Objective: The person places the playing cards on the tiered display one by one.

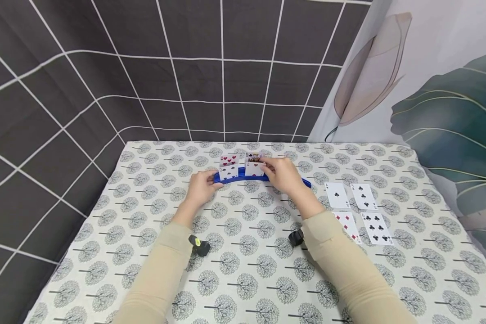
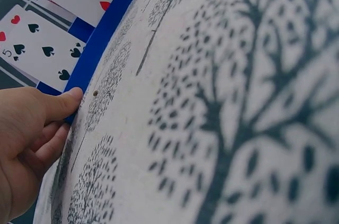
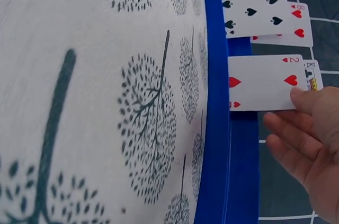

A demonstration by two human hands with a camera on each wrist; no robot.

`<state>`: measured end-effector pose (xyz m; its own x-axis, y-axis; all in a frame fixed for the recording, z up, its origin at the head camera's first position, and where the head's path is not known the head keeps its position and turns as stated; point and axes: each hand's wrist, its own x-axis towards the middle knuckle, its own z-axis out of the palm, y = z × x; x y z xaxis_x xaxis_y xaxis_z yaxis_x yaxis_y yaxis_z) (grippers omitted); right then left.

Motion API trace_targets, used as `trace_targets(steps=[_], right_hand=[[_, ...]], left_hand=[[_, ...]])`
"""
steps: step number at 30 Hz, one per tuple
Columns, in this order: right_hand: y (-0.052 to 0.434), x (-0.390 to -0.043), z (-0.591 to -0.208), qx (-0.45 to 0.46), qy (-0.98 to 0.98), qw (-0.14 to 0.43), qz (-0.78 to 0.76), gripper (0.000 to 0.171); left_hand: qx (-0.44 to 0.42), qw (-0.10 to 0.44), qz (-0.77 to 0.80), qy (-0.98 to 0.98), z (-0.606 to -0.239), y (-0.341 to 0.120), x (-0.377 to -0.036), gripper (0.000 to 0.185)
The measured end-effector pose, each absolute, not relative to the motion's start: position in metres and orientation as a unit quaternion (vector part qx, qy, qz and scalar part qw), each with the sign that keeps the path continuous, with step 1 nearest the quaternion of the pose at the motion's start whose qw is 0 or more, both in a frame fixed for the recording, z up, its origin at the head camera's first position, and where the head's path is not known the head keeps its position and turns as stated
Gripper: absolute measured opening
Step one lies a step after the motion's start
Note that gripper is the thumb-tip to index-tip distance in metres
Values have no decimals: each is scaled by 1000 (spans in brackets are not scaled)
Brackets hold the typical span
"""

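Overhead, a blue card holder [image 1: 263, 179] sits toward the table's [image 1: 105, 216] far edge, four loose cards [image 1: 356, 211] near its right edge. Left hand [image 2: 26, 139] – thumb pressed to the holder's end, fingers curled beneath. Right hand [image 3: 312, 150] pinches the two of hearts [image 3: 262, 83] standing in the slot. My guess: a careless tug could topple neighbouring cards – the five of spades [image 3: 254, 15] leans close.

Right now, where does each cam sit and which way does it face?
Head: above the table, facing forward and down; shows both forearms, left hand, right hand.
Left wrist: low by the left hand, facing along the cloth to the blue card holder.
Right wrist: beside the right hand, facing along the holder.
Both wrist views share the 2 of hearts.
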<state>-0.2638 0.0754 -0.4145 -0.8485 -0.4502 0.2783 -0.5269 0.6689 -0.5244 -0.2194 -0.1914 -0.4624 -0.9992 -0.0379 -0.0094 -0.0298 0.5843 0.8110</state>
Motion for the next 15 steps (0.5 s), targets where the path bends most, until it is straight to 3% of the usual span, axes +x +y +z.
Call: trace_targets(steps=[15], right_hand=[[101, -261, -421, 278, -881, 97, 371, 24]], left_hand=[[8, 15, -451, -893, -463, -192, -220, 52]])
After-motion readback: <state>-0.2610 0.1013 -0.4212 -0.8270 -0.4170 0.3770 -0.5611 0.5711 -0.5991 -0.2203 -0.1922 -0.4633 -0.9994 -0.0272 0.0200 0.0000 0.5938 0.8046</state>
